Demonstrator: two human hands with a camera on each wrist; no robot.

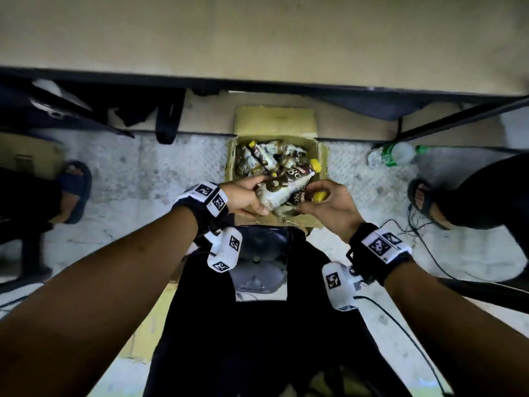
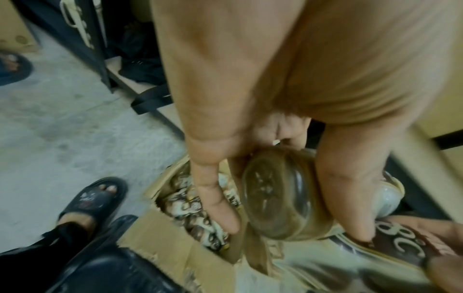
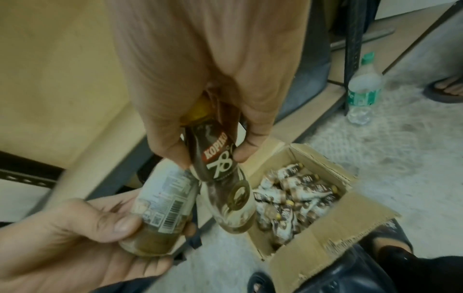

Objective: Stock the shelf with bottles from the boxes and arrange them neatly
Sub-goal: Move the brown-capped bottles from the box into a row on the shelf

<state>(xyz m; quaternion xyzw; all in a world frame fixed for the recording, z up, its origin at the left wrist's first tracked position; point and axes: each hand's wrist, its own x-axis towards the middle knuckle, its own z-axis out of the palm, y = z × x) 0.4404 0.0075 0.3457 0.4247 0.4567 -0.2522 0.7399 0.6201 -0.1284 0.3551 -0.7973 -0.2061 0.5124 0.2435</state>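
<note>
Cardboard box (image 1: 320, 156) sits open on the floor below the shelf (image 1: 257, 38), heaped with coffee bottles (image 1: 266, 159), and above its near edge the left hand (image 1: 243, 196) wraps one bottle (image 3: 160, 214) by its base while the right hand (image 1: 329, 207) pinches a second bottle (image 3: 225, 184) at the neck.

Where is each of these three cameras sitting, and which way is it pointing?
Head: worn on the head, looking down at the cardboard box of bottles; both forearms, left hand and right hand show.
Left wrist: looks along the left hand's fingers gripping a bottle's base.
Right wrist: looks along the right hand pinching a Kopiko bottle near its cap.
Shared: all three show the box and both held bottles.
</note>
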